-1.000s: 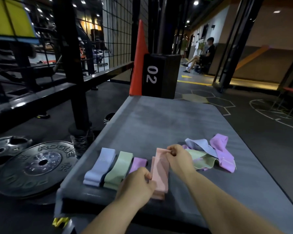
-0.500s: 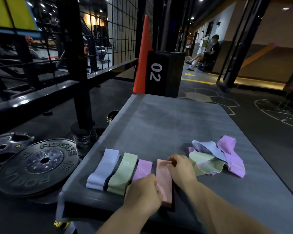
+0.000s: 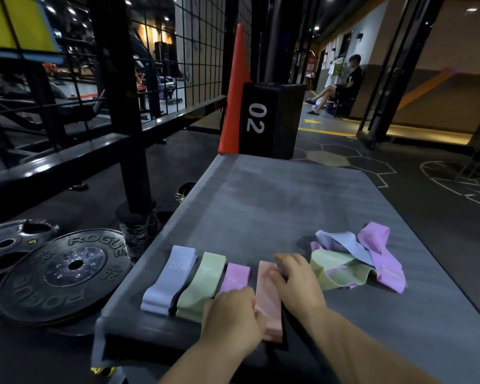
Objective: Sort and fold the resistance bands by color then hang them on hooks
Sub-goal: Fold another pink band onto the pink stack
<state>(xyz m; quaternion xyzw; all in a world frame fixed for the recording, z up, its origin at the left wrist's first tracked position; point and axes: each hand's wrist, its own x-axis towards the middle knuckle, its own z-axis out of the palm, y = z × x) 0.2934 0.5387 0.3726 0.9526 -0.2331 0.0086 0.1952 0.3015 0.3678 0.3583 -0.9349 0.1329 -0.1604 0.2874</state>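
Both forearms reach in over the near edge of the grey padded platform [image 3: 288, 203]. The right hand [image 3: 297, 281] lies palm down, its fingers spread and relaxed on the far end of the pink folded band [image 3: 269, 306]. The left hand [image 3: 233, 314] is curled against the band's near left side; I cannot tell whether it pinches it. The band lies flat by the near edge, its long axis running near to far.

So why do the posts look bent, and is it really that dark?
Head view: wide lens bows the black post and floor lines near the edges; dim room, small ceiling spots; glare streaks the rail; pink band, left hand and right hand look sharp.
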